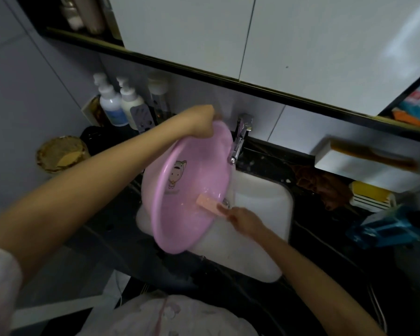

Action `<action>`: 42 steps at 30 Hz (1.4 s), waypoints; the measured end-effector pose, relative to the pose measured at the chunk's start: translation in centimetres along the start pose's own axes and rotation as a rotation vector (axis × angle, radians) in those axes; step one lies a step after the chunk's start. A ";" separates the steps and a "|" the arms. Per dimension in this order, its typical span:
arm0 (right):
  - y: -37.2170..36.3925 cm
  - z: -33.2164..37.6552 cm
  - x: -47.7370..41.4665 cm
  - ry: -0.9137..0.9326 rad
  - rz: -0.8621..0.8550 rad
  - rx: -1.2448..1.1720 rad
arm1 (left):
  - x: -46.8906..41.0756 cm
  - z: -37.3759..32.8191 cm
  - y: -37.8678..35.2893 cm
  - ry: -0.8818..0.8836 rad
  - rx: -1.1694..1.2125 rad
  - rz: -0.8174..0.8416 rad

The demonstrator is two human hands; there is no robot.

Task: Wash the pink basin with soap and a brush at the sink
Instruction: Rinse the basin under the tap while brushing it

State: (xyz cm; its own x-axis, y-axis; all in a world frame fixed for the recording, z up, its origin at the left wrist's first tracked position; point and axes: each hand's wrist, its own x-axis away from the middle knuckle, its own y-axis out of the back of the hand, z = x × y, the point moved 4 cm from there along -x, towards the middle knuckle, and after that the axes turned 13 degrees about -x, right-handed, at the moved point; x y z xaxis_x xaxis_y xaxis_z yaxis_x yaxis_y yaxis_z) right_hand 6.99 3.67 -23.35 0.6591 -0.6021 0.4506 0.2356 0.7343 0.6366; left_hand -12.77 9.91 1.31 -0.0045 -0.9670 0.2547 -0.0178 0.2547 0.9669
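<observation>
Over the white sink [262,190] the pink basin [189,190] stands tilted on edge under the tap [239,139], the left hand [201,122] clamped on its far rim, the right hand [243,220] pinching a pink brush [210,202] against its inside.

No legible text anywhere.

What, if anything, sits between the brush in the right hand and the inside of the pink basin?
Nothing visible does. The right hand holds the brush against the inner wall of the pink basin, which the left hand tilts by its upper rim over the sink.
</observation>
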 end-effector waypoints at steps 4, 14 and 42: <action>-4.4 1.2 0.7 0.064 0.035 -0.254 | -0.1 0.0 0.2 0.000 0.050 0.013; 5.2 -0.2 -1.3 -0.062 -0.174 0.220 | -0.1 3.0 -0.7 0.042 0.316 0.126; 10.4 1.9 -2.6 -0.044 -0.145 0.233 | -3.9 0.6 -5.4 -0.018 0.200 0.266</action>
State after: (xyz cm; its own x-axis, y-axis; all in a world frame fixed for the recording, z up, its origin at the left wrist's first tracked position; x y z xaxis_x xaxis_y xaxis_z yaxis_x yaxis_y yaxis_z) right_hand 6.39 12.32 -16.74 0.5976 -0.7125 0.3677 0.1514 0.5506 0.8209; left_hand -13.23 12.30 -4.96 -0.0529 -0.8668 0.4958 -0.2099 0.4951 0.8431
